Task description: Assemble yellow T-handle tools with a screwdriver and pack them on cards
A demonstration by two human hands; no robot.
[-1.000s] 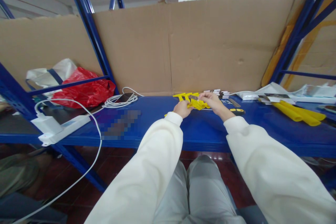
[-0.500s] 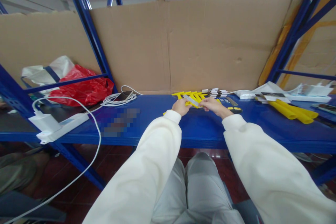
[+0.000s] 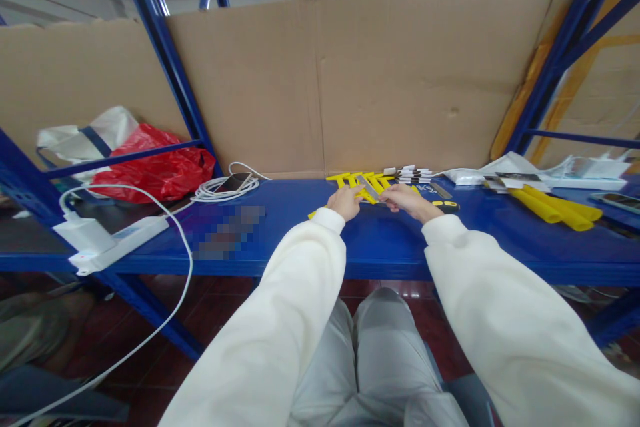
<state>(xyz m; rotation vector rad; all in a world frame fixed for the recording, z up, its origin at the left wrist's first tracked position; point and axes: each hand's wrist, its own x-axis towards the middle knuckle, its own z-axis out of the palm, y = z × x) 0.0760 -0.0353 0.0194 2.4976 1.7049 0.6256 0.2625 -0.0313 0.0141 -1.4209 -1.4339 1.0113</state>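
Observation:
Over the blue shelf (image 3: 300, 240), my right hand (image 3: 404, 201) pinches the lower right end of a flat grey strip that looks like a metal blade (image 3: 369, 188). My left hand (image 3: 343, 203) is closed at the strip's left side, a finger lying against it; its other fingertips are hard to make out. Yellow plastic shows just under the strip. Behind the hands lie several yellow T-shaped pieces (image 3: 342, 178) in a row. A pile of small white-and-black pieces (image 3: 407, 175) sits to their right. Beside my right wrist rests a yellow-and-black utility knife (image 3: 446, 206).
Yellow tubes (image 3: 560, 205) and a white plastic bag (image 3: 490, 170) lie on the right. To the left are a coiled white cable (image 3: 225, 190), a red bag (image 3: 155, 160) and a power strip (image 3: 120, 240) over the front edge. Cardboard (image 3: 400, 80) stands behind.
The grey strip has tilted more steeply, its upper end now farther from my left fingers. My hands have barely shifted. The view has moved slightly.

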